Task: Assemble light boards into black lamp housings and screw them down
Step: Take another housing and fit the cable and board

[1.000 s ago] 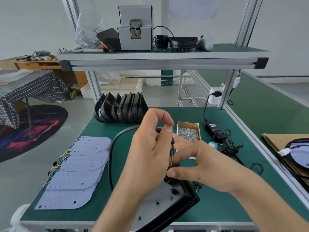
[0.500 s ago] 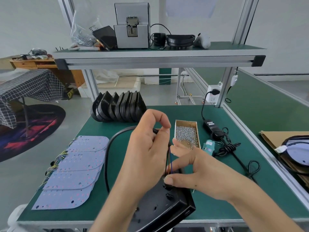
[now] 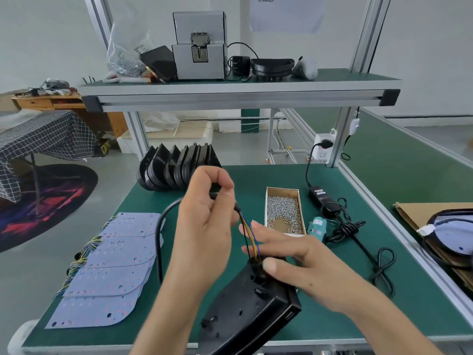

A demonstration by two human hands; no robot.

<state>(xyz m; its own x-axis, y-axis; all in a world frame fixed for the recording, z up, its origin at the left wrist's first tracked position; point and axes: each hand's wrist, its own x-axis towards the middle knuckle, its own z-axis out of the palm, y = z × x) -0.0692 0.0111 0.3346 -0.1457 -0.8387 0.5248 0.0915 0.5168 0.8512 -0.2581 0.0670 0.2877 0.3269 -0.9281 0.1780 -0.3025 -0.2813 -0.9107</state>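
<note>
Your left hand [image 3: 204, 226] pinches the black cable [image 3: 160, 242] near its end; your right hand [image 3: 289, 262], fingers nearly straight, steadies the black housing [image 3: 253, 308] at the worktop's [image 3: 332, 316] near edge; the thin wires [image 3: 249, 237] look fragile, so grip the jacket; the housing seems stiff and light.

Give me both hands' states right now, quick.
Left hand: closed, pinching the black cable just above its coloured wires.
Right hand: open, fingers straight, thumb against the black lamp housing where the wires enter.
</note>
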